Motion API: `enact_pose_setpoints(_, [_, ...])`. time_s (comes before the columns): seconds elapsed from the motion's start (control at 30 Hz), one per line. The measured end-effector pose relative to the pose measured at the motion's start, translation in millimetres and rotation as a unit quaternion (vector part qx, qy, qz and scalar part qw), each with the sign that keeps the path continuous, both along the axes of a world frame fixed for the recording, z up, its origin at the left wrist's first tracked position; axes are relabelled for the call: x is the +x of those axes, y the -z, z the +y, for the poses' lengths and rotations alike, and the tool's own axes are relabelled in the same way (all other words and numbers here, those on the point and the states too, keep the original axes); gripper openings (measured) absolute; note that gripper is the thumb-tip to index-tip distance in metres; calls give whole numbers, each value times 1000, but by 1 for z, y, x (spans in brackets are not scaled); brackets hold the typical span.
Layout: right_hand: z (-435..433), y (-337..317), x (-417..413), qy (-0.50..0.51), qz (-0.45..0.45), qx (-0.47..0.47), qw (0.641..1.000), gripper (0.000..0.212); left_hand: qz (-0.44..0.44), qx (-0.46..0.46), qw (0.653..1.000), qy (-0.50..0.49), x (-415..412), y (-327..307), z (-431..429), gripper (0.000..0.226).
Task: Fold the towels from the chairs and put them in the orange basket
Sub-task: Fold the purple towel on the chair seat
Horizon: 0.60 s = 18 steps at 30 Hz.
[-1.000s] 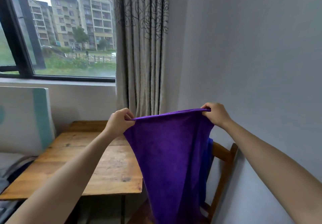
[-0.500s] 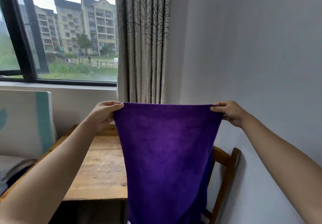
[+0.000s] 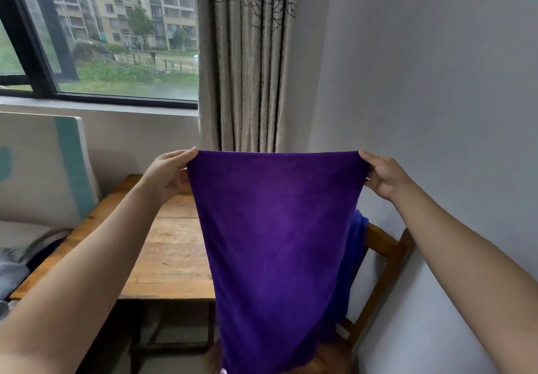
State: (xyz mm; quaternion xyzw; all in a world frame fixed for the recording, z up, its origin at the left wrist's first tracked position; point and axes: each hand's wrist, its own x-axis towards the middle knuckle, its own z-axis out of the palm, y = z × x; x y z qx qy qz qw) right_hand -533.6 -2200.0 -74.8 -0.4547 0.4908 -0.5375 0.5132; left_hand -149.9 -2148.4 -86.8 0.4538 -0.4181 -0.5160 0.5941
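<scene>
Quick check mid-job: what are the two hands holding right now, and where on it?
Both hold the purple towel by its top corners: left hand pinches the top left corner, right hand the top right, with the towel hanging spread between them.

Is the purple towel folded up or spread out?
Spread out. The purple towel hangs flat, its top edge stretched between the left hand and the right hand, which pinch its top corners.

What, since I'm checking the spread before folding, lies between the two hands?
The purple towel, spread wide: the left hand pinches one top corner, the right hand the other. The head view shows it.
</scene>
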Motion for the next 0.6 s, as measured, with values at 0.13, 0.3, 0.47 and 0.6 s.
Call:
enact_pose_setpoints(0.13, [-8, -5, 7, 24, -10, -4, 1000, 21, 9, -2, 1000, 9, -1, 0, -3, 14])
enact_pose_setpoints(0.3, [-2, -15, 5, 24, -25, -28, 999, 24, 18, -31, 999, 37, -2, -12, 3, 29])
enact_pose_setpoints(0.47, [33, 7, -9, 24, -18, 1, 1000, 26, 0, -33, 999, 40, -11, 3, 40, 30])
enact_pose_setpoints(0.6, [69, 24, -19, 17, -21, 28, 999, 42, 12, -22, 999, 33, -21, 21, 86, 38])
